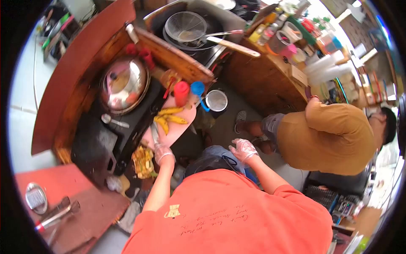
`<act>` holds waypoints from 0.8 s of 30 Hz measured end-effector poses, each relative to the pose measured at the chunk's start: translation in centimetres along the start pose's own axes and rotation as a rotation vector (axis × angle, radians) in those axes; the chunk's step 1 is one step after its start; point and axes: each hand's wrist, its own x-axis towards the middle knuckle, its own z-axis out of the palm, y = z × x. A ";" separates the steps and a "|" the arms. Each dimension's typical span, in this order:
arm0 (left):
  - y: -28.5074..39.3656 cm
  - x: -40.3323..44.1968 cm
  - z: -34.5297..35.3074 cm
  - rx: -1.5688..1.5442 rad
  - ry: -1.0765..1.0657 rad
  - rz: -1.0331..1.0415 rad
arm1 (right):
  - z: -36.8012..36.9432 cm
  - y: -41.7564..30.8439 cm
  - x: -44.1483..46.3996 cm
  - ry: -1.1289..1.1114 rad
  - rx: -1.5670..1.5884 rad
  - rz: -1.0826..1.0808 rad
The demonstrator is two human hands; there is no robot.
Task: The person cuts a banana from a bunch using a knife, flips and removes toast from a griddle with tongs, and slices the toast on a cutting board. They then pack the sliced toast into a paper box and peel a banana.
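Observation:
My left hand [163, 154], in a clear plastic glove, is closed around the handle of a knife [154, 133] at the near end of a pink cutting board [170, 137]. Several yellow bananas [169, 120] lie on the board just beyond the blade. A pile of yellow-brown pieces [144, 162] sits left of that hand; what they are is unclear. My right hand [245, 150], gloved too, is held away from the board over the floor, fingers apart with nothing in them.
A lidded round pan [124, 86] and a black griddle [94, 139] stand left. A red bottle [182, 93] and blue ladle [197, 89] are behind the bananas. Ahead, a mesh strainer [185, 26] rests over a wok. Another person [327, 137] is at the right.

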 end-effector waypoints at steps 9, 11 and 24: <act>-1.5 1.2 0.6 0.101 0.246 0.204 | -12.1 8.3 7.7 0.511 0.203 0.113; 1.5 -0.2 -5.2 0.003 0.151 0.089 | -16.7 9.6 10.6 0.807 0.314 0.110; 18.8 -1.5 -19.5 -0.126 0.489 0.198 | -39.1 13.4 27.7 1.175 1.469 -0.110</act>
